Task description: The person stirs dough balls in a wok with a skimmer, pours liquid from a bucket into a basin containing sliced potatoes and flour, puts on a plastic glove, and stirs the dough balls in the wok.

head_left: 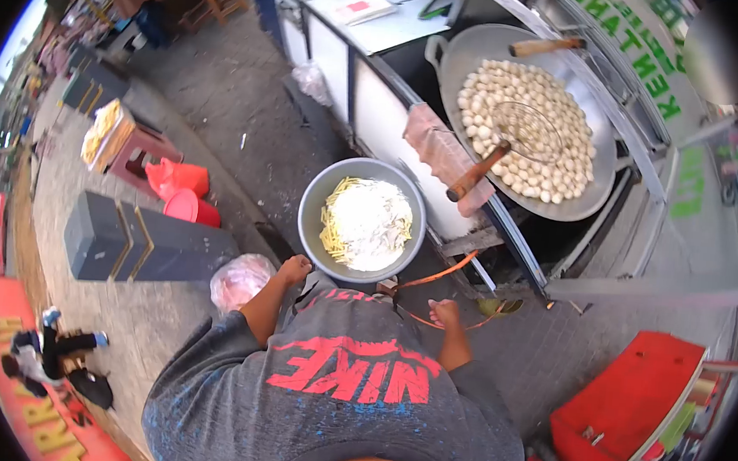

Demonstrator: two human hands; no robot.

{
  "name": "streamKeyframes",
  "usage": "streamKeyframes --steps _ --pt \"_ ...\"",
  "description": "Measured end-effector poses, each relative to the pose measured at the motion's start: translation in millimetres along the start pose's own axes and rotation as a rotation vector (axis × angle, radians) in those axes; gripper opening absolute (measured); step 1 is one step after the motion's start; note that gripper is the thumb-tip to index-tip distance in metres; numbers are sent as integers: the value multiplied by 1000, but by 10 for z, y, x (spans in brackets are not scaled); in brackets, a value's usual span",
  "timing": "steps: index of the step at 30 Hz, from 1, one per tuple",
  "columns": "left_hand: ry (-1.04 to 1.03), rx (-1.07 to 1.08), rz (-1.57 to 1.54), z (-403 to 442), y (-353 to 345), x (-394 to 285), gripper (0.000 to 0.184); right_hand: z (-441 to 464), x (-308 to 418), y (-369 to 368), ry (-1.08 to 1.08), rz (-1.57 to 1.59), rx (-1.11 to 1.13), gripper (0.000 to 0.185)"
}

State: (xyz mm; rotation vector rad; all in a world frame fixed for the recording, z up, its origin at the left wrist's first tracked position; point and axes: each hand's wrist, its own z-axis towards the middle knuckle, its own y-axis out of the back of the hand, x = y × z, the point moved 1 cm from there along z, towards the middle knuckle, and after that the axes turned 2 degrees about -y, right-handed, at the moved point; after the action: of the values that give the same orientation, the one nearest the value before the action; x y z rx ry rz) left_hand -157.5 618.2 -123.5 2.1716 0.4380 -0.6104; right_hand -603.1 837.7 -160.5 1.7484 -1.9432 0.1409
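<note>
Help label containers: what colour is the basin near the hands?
The basin is grey, best in the head view.

Made, by appearance, of smooth plastic (basin (pixel 311 211)), dull metal (wok (pixel 493 46)), wood (skimmer handle (pixel 478 171)) and matt cloth (shirt (pixel 337 414)).

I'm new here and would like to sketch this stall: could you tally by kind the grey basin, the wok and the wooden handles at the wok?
Basin: 1
Wok: 1
Wooden handles: 2
Total: 4
</note>
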Motion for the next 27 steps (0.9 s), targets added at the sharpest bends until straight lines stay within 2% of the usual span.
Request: streamKeyframes --steps 3,8,11,15,17,19,20,22,23,25,27 --pt "116 -131 -55 -388 99 -134 32 56 568 -121 65 -160 65 22" --pt "206 -273 -124 -630 -63 475 32 361 1172 -491 157 -520 254 21" --pt "305 -296 -175 -785 5 643 34 241 1533 -710 130 -549 410 18" --pt "427 -275 -242 -878 141 929 36 421 1681 -1078 -73 -496 477 35" --pt "431 -279 -211 -742 190 1133 38 373 1749 -1228 13 -573 466 44" --pt "409 -317 -184 -532 331 1280 40 370 1810 -1396 -22 -582 501 45" --pt "416 -276 -208 -401 407 1328 40 397 1805 -1496 -6 -522 483 43" --pt "436 -229 -258 -43 715 1478 41 367 1856 -1630 -108 -488 470 41" --pt "402 -275 -205 186 795 1618 42 373 1943 -1749 -140 -471 468 40" --pt "359 -153 -177 706 1180 1738 42 526 1841 -1939 -19 -420 448 36" --pt "349 -111 -191 1232 1595 1826 42 481 2038 -2166 -113 -511 402 31"
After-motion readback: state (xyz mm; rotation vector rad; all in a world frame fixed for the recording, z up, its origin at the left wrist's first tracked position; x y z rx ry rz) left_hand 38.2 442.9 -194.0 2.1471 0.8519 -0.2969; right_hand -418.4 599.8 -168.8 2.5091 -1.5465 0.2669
